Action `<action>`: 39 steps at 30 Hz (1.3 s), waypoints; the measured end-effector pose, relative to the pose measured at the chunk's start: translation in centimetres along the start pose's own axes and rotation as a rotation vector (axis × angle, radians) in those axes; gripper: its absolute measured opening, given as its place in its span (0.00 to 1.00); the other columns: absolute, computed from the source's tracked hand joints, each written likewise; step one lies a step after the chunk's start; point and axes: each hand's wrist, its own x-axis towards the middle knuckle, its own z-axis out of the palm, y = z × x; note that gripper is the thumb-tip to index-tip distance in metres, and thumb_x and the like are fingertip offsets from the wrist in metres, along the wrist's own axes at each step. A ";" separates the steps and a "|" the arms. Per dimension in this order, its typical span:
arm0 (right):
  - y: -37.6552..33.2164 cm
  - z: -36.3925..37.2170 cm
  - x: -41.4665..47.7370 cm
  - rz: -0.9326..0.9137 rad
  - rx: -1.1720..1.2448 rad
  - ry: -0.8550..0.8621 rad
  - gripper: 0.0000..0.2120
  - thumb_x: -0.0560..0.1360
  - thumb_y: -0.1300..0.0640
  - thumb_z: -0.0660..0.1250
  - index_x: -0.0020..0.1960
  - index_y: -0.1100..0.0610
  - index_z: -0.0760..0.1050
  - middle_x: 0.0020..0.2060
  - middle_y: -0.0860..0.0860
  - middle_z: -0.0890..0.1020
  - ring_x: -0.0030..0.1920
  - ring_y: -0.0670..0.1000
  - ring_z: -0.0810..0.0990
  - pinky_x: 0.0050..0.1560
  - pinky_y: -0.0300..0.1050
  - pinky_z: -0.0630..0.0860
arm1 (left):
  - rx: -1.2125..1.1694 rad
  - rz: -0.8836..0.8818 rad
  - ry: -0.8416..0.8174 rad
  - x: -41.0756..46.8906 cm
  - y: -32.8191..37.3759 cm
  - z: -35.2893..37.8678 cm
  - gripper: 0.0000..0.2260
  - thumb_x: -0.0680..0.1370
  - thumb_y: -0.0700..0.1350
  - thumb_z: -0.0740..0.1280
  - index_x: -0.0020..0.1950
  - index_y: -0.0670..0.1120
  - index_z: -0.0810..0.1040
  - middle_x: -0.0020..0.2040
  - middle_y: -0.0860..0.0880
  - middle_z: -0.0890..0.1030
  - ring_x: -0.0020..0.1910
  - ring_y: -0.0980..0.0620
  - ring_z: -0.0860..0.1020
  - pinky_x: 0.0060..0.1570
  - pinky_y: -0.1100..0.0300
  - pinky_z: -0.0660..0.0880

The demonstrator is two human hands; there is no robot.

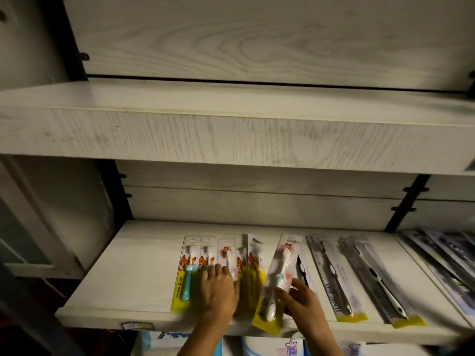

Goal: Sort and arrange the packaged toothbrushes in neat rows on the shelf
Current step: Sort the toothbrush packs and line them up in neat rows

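Note:
Several packaged children's toothbrushes (pixel 189 268) with yellow card bottoms lie side by side on the white shelf (pixel 133 276). My left hand (pixel 218 289) rests flat on that row, fingers spread over the packs. My right hand (pixel 299 298) grips a pink-and-white packaged toothbrush (pixel 279 276) by its lower right edge, holding it tilted above the shelf, its yellow end past the front edge. To the right lie grey packaged adult toothbrushes (pixel 334 276), spaced apart and slanted.
An upper shelf board (pixel 231 129) overhangs the work area. Black brackets (pixel 406 204) stand at the back right and back left. More dark packs (pixel 447 260) fill the far right. Packaged goods (pixel 288 349) sit below the shelf front.

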 end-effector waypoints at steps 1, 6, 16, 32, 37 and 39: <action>0.0 -0.1 0.0 -0.001 -0.001 -0.003 0.10 0.74 0.67 0.66 0.52 0.56 0.73 0.41 0.58 0.84 0.41 0.54 0.83 0.34 0.38 0.79 | 0.007 -0.009 -0.002 0.2 0.2 0.1 0.24 0.80 0.57 0.52 0.71 0.43 0.63 0.70 0.43 0.66 0.70 0.43 0.62 0.68 0.49 0.57; 0.4 -0.1 0.2 -0.006 -0.042 0.003 0.09 0.74 0.65 0.67 0.52 0.54 0.73 0.41 0.56 0.84 0.43 0.55 0.84 0.39 0.42 0.79 | -0.069 -0.047 0.009 0.3 1.0 0.5 0.20 0.80 0.53 0.54 0.68 0.44 0.66 0.65 0.45 0.71 0.65 0.47 0.68 0.64 0.53 0.63; 0.8 -0.6 0.5 -0.025 -0.087 0.017 0.11 0.74 0.66 0.67 0.53 0.54 0.74 0.40 0.56 0.85 0.41 0.55 0.84 0.40 0.44 0.80 | 0.000 -0.007 -0.015 2.1 1.7 -0.1 0.24 0.80 0.58 0.50 0.66 0.44 0.69 0.63 0.44 0.75 0.63 0.47 0.71 0.67 0.51 0.58; 0.3 -0.7 0.3 -0.019 -0.073 -0.020 0.11 0.75 0.64 0.66 0.55 0.54 0.72 0.43 0.54 0.84 0.43 0.52 0.84 0.38 0.40 0.79 | -0.112 0.028 0.202 0.9 1.2 -1.6 0.19 0.82 0.54 0.45 0.67 0.48 0.64 0.65 0.45 0.70 0.64 0.47 0.68 0.66 0.52 0.59; -0.2 -0.4 0.1 -0.050 -0.073 -0.034 0.10 0.75 0.65 0.65 0.49 0.50 0.72 0.42 0.53 0.84 0.41 0.50 0.84 0.35 0.38 0.79 | -0.326 0.042 0.306 -0.2 0.6 -3.2 0.17 0.82 0.54 0.48 0.67 0.48 0.62 0.64 0.47 0.68 0.59 0.53 0.72 0.51 0.67 0.67; -0.5 -0.2 0.0 -0.060 -0.078 -0.051 0.10 0.75 0.63 0.65 0.51 0.50 0.71 0.42 0.52 0.83 0.42 0.49 0.83 0.35 0.36 0.78 | -0.526 0.026 0.312 -0.7 0.2 -3.7 0.15 0.81 0.54 0.52 0.62 0.47 0.65 0.59 0.49 0.71 0.50 0.57 0.73 0.36 0.72 0.66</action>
